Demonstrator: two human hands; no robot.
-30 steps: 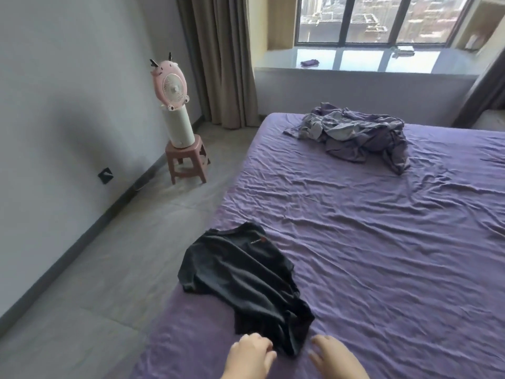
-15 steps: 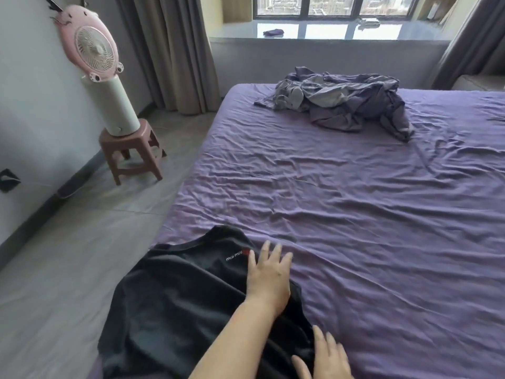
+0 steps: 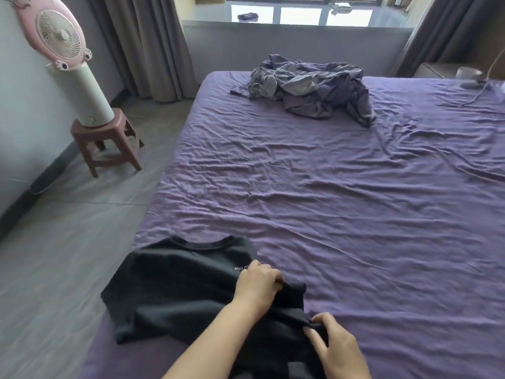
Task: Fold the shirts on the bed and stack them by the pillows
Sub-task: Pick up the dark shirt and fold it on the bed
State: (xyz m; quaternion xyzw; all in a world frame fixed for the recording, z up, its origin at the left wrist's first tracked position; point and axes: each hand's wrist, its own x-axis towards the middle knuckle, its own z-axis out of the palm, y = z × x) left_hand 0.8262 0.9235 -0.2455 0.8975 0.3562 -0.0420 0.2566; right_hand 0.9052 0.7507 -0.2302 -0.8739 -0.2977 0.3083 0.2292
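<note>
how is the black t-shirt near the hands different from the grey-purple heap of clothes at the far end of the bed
The black t-shirt lies spread mostly flat, collar showing; the grey-purple heap of clothes is crumpled in a mound. The t-shirt is gripped by the left hand and right hand; the heap lies untouched. Both rest on the purple bed sheet.

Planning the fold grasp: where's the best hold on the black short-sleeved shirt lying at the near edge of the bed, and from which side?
Probably its right edge, from above and the right. The black short-sleeved shirt lies collar away, its right side bunched into a raised ridge. There the left hand and right hand each pinch cloth, over the purple bed sheet. The flat middle offers nothing to pinch.
</note>
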